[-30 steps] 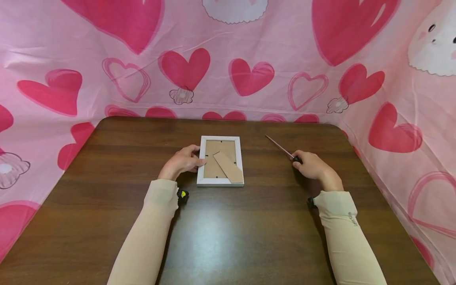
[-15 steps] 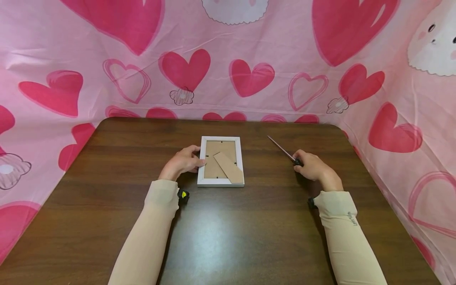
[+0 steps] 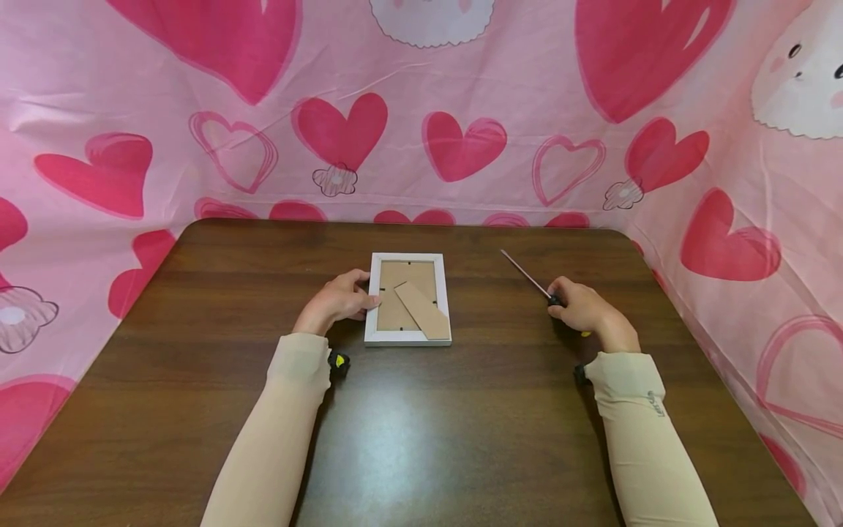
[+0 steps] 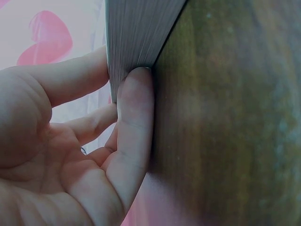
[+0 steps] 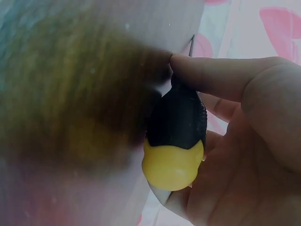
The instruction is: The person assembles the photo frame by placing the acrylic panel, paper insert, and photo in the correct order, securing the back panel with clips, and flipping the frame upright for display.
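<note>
A white picture frame lies back side up on the table, its brown backing board showing several small dark tabs. A slanted cardboard stand leg rests on that backing. My left hand grips the frame's left edge, thumb over the rim; the left wrist view shows a finger pressed to the frame's side wall. To the right, my right hand holds a screwdriver just above or on the table, its thin shaft pointing far left. Up close, its black and yellow handle sits between thumb and fingers.
The dark brown wooden table reaches to a pink cloth printed with hearts, which hangs behind it and along both sides. Dark wrist cameras are worn below each hand.
My right hand has shifted slightly to the right with the screwdriver, and the yellow handle end now shows beneath it. The left hand and the picture frame stay put.
</note>
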Demonstrator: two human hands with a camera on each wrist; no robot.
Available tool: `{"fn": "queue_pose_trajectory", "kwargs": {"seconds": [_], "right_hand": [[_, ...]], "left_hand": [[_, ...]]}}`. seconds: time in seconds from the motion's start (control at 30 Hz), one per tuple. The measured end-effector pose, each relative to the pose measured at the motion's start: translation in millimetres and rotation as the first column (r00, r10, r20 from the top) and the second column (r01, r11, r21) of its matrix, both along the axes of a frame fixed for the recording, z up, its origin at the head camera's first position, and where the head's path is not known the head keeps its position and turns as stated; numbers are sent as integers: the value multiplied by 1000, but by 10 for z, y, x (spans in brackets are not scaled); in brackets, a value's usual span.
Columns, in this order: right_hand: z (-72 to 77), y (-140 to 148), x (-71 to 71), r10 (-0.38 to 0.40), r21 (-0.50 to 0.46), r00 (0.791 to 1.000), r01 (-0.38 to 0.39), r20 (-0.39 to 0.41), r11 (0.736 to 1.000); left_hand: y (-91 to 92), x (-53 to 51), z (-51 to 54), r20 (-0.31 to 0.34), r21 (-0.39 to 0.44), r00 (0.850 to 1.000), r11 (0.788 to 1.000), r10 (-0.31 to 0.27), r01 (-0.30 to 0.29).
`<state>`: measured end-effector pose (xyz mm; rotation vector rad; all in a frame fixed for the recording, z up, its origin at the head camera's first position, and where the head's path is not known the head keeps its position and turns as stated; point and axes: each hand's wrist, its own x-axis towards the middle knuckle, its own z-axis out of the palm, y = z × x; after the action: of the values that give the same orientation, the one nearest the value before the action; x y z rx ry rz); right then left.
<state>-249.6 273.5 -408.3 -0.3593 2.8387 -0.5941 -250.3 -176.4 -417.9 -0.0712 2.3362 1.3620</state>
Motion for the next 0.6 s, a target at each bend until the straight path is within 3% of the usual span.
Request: {"fn": "queue_pose_trajectory", "kwargs": {"seconds": [0.6], "right_hand": [[76,-16,35,-30,27,1000,30,-11,999]], "left_hand": [[4,2,11,-6,-20,1000,1000,-3,3]]}}
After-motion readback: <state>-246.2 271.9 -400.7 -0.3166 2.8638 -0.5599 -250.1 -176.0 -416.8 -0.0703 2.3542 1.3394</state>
